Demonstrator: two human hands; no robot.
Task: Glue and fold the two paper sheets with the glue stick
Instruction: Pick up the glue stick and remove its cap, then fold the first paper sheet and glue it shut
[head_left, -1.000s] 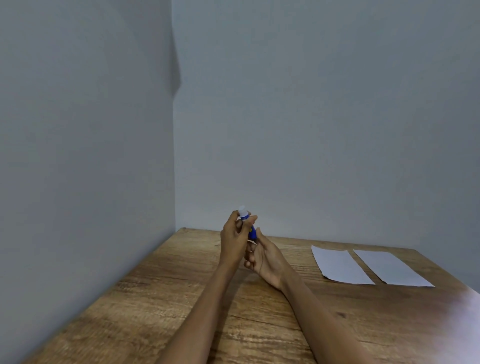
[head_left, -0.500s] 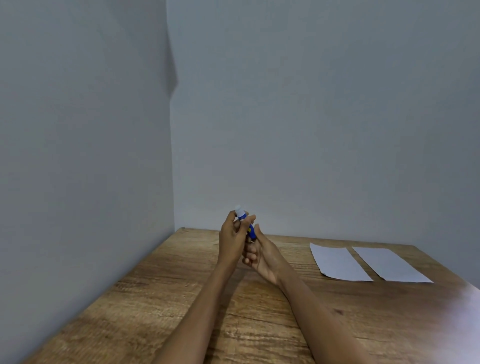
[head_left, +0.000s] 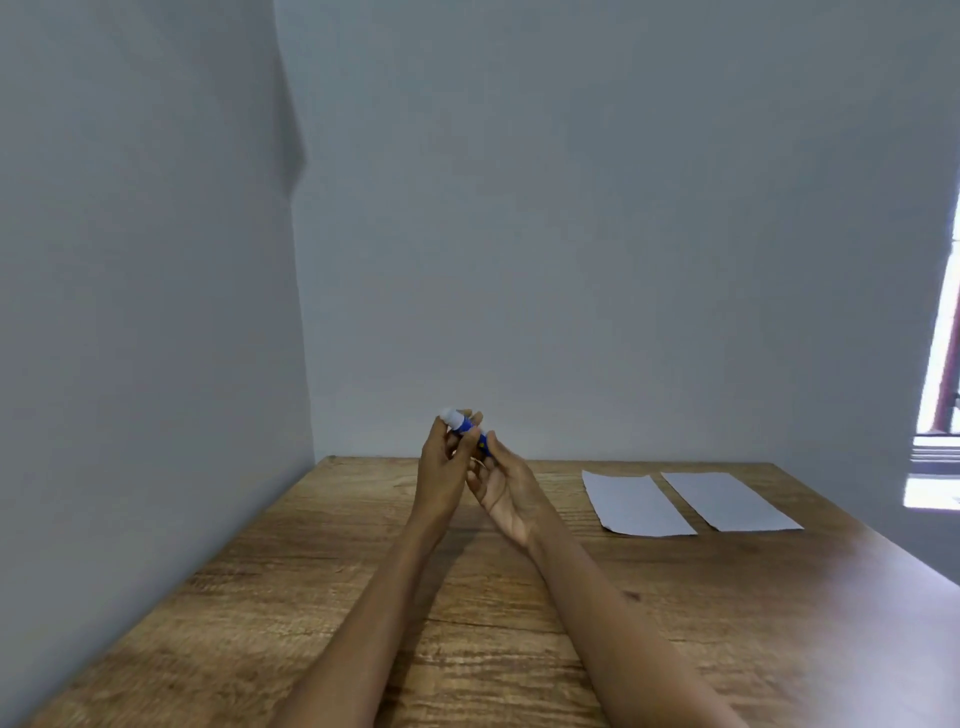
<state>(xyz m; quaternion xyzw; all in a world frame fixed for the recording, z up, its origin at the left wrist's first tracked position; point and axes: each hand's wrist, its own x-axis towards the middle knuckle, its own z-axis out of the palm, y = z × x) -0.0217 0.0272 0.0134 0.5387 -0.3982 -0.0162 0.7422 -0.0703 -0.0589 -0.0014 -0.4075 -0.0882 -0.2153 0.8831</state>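
Head view, centre of the frame:

A: What are the hands doing? I'm seeing both raised above the table.

B: They're sharing the glue stick (head_left: 466, 438). The left hand (head_left: 445, 470) is pinching its upper part, fingertips curled round the blue barrel just under the pale end. The right hand (head_left: 506, 491), palm turned up, is curling its fingers round the lower end. The stick is tilting, pale end toward the upper left.

A: Why two hands on one small stick?

B: I'm judging that one is steadying the body while the other is working an end, either pulling the cap or twisting the base. Which of the two, I cannot tell; the fingers are hiding the joint.

A: Is the pale tip a cap or bare glue?

B: Too small to say.

A: And the paper?

B: Two paper sheets are lying flat on the wooden table (head_left: 332, 597), right of centre, well apart from the hands. The nearer sheet (head_left: 636, 503) and the farther sheet (head_left: 727, 500) are sitting side by side with a narrow strip of wood between them, long edges roughly parallel. I'd guess they're being kept clear so the stick gets readied first.

A: Any glue on them?

B: None that I'm seeing; both are looking unfolded, so the gluing appears not yet begun.
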